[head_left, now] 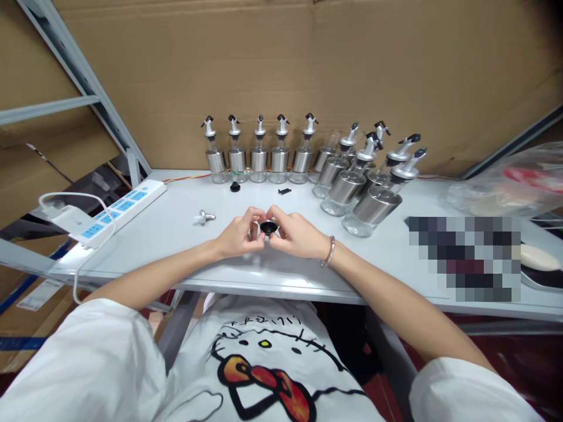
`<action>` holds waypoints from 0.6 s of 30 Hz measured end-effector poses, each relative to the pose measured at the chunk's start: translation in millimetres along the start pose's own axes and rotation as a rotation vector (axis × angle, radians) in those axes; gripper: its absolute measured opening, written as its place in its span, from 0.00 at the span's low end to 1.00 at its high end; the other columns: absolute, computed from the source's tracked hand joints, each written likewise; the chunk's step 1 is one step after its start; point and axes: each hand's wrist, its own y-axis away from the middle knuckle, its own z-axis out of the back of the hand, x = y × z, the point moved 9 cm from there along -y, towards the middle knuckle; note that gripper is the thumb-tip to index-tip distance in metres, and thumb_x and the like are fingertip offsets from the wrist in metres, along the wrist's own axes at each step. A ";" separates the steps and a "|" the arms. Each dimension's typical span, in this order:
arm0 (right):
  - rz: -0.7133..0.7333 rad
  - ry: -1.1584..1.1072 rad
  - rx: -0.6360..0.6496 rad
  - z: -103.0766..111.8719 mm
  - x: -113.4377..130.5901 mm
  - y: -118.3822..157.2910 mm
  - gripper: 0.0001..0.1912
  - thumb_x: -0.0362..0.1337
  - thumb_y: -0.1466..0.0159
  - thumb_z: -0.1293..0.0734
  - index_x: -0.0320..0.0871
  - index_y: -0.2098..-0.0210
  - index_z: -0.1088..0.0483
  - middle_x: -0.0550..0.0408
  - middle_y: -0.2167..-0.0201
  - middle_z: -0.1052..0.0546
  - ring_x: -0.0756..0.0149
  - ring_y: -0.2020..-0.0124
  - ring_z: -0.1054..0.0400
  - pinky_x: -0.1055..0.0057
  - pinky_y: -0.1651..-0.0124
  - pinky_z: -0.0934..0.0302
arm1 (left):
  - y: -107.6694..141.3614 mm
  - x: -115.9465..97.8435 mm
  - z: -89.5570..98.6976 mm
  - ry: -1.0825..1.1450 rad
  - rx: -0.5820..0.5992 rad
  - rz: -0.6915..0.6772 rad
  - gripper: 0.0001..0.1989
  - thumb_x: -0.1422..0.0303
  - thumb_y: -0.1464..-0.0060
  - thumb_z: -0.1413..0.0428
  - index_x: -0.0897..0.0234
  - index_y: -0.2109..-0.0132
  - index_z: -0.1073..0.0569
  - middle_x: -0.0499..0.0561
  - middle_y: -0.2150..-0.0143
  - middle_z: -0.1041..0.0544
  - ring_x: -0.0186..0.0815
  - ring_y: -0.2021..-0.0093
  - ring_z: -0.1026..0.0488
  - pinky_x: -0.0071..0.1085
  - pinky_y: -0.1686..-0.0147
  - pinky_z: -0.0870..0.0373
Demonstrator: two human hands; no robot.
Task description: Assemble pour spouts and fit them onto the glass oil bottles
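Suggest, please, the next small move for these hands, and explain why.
Perhaps the left hand should release the black part and reach for the loose spout, with the right hand holding alone. Both hands now hold this part; the spout lies on the left hand's side, and similar spouts top the bottles.

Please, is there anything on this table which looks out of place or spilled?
No spill is visible. One bottle in the back row appears to lack a spout, unlike its neighbours, and a loose spout lies beyond the left hand. A pixelated patch at right hides whatever is there.
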 end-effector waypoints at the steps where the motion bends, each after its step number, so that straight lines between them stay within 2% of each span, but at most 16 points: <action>1: 0.000 -0.005 0.001 -0.1 -0.8 -0.2 0.13 0.35 0.45 0.41 0.43 0.59 0.40 0.67 0.85 0.39 0.71 0.84 0.46 0.75 0.75 0.55 | 0.2 0.2 1.1 -0.013 -0.005 -0.002 0.15 0.72 0.53 0.48 0.59 0.58 0.44 0.37 0.75 0.34 0.22 0.83 0.37 0.20 0.79 0.40; 5: 0.026 -0.021 -0.028 4.7 -3.2 -1.2 0.16 0.36 0.42 0.39 0.43 0.54 0.36 0.63 0.78 0.31 0.73 0.82 0.42 0.75 0.72 0.48 | 0.6 5.5 9.3 -0.048 -0.051 -0.016 0.16 0.72 0.52 0.49 0.59 0.56 0.44 0.38 0.73 0.31 0.23 0.83 0.37 0.21 0.78 0.39; 8: 0.074 0.030 -0.104 15.4 -4.1 -1.6 0.17 0.38 0.39 0.37 0.44 0.50 0.33 0.58 0.72 0.26 0.73 0.78 0.39 0.74 0.69 0.44 | -0.4 10.4 13.2 -0.003 -0.080 -0.017 0.17 0.67 0.48 0.48 0.60 0.53 0.45 0.46 0.64 0.26 0.26 0.76 0.31 0.24 0.74 0.34; 11: 0.130 0.043 -0.144 22.3 -4.7 -1.6 0.16 0.39 0.37 0.37 0.43 0.51 0.31 0.53 0.65 0.24 0.71 0.74 0.35 0.72 0.67 0.40 | -2.4 16.2 9.9 0.009 -0.059 0.052 0.19 0.63 0.46 0.45 0.60 0.52 0.44 0.52 0.55 0.27 0.28 0.72 0.28 0.26 0.71 0.31; 13: 0.163 0.014 -0.135 23.0 -5.3 -1.5 0.15 0.40 0.37 0.37 0.43 0.52 0.31 0.51 0.61 0.24 0.69 0.70 0.32 0.72 0.66 0.38 | -3.3 18.3 10.1 -0.009 -0.068 0.102 0.19 0.61 0.46 0.44 0.60 0.51 0.42 0.53 0.55 0.27 0.27 0.73 0.28 0.26 0.69 0.30; 16: 0.139 -0.037 -0.144 26.0 -12.1 -2.3 0.18 0.40 0.39 0.36 0.42 0.50 0.34 0.52 0.62 0.23 0.68 0.70 0.30 0.71 0.65 0.36 | -4.4 16.5 13.3 -0.066 -0.087 0.126 0.19 0.58 0.46 0.43 0.61 0.52 0.38 0.51 0.56 0.25 0.27 0.72 0.26 0.25 0.69 0.29; 18: 0.094 -0.037 -0.187 31.6 -20.5 -3.3 0.19 0.40 0.38 0.36 0.42 0.49 0.36 0.53 0.65 0.24 0.66 0.69 0.29 0.69 0.64 0.35 | -5.1 12.1 12.4 -0.121 -0.060 0.091 0.18 0.57 0.47 0.42 0.62 0.53 0.35 0.51 0.56 0.24 0.28 0.70 0.25 0.25 0.68 0.28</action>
